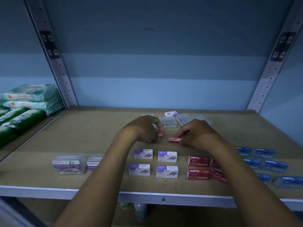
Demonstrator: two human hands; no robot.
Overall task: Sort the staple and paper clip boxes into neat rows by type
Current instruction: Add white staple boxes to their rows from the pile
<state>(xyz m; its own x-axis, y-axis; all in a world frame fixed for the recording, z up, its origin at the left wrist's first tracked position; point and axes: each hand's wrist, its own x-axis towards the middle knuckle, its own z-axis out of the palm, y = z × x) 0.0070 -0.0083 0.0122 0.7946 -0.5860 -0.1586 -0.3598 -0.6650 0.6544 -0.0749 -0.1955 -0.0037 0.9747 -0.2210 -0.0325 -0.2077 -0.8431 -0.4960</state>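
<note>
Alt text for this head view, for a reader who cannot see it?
Two hands each hold a small red staple box, left hand and right hand, over a shelf where purple-white staple boxes, red ones and blue ones lie in rows.

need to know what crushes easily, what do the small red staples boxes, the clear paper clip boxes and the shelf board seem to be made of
Small red staples boxes: printed cardboard by the look, matte, with sharp folded edges.
Clear paper clip boxes: see-through hard plastic, likely; the clips show through the glossy walls behind a paper label.
Shelf board: tan, dull and speckled, probably pressed fibreboard; its front edge looks like pale painted metal.
</note>
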